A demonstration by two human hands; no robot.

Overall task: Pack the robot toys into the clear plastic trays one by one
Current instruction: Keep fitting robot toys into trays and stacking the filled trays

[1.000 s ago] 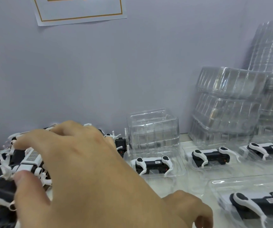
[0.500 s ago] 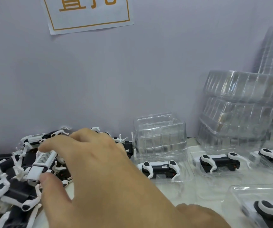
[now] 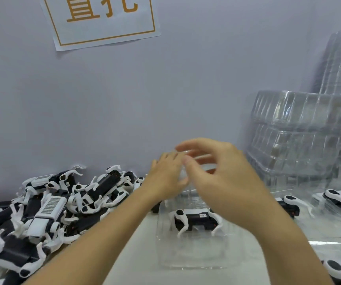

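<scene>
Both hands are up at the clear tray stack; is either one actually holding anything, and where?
Right hand pinches the upper rim of the clear tray stack. Left hand touches its left side; grip cannot be told.

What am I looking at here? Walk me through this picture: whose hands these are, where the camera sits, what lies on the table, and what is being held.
No machine is at work here. A person wears a camera on the head, so the one picture looks forward and down over their own two bare arms.

The left hand and right hand meet at the small stack of clear plastic trays by the grey wall; the fingers curl around its top, though motion blur hides the exact grip.

On the pale table, left, lies a heap of loose black-and-white robot dog toys. In the middle, one packed robot dog sits in a clear open tray. More packed trays lie to the right, and tall stacks of empty clear trays stand behind them.
</scene>
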